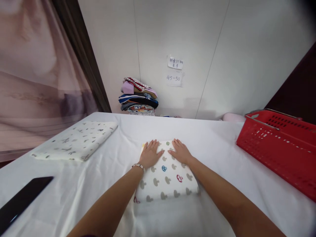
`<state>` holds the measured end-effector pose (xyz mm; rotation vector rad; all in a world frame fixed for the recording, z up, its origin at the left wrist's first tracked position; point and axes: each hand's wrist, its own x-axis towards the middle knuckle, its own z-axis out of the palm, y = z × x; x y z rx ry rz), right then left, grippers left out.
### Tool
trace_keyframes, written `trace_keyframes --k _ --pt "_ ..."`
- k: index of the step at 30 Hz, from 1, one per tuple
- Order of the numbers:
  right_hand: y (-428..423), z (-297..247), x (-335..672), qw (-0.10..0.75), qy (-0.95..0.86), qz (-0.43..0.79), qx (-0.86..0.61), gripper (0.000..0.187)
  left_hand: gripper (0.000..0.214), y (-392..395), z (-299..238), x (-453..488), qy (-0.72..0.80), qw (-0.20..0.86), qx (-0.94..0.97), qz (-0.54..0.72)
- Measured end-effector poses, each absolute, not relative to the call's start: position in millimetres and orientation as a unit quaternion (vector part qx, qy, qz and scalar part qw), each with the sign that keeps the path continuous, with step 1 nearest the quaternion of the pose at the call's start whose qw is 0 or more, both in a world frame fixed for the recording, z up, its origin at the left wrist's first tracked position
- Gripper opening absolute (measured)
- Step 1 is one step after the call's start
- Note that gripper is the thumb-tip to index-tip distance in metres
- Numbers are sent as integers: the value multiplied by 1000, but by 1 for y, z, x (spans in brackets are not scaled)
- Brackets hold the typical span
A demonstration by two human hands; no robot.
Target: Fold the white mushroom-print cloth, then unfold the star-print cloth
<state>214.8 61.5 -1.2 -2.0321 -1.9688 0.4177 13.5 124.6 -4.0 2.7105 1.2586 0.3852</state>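
Note:
A folded white cloth with a mushroom print (168, 179) lies on the white-covered table (212, 141) in front of me. My left hand (150, 154) rests flat on its far left part, fingers stretched out, with a bracelet at the wrist. My right hand (180, 151) lies flat on the far right part of the same cloth, fingers spread. Neither hand grips anything.
A second folded white cloth with a grey pattern (76, 141) lies at the left. A red plastic basket (278, 148) stands at the right. A stack of folded clothes (138, 97) sits against the wall. A dark phone (21, 200) lies near the front left edge.

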Motion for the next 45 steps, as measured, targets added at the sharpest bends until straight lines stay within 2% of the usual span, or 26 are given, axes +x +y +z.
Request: trace_keyframes --k 4,8,13,16,20,26,45 --pt "50 0 216 212 -660 203 -692 66 55 122 2 8 428 73 884 175" --pt "13 -5 219 306 -570 223 -729 62 51 119 6 -9 511 108 814 254" --pt "-16 -4 230 366 -508 190 -756 42 56 111 -2 -35 588 281 700 293" --pt "-5 2 236 366 -497 172 -768 30 53 106 -11 -44 605 360 648 292" --pt "21 7 236 344 -491 163 -783 22 47 99 -18 -48 585 375 635 337" --pt "42 7 232 313 -485 143 -804 20 43 90 -14 -47 576 371 634 358" --pt "56 -4 239 313 -479 120 -811 22 47 100 -28 -46 574 405 594 392"
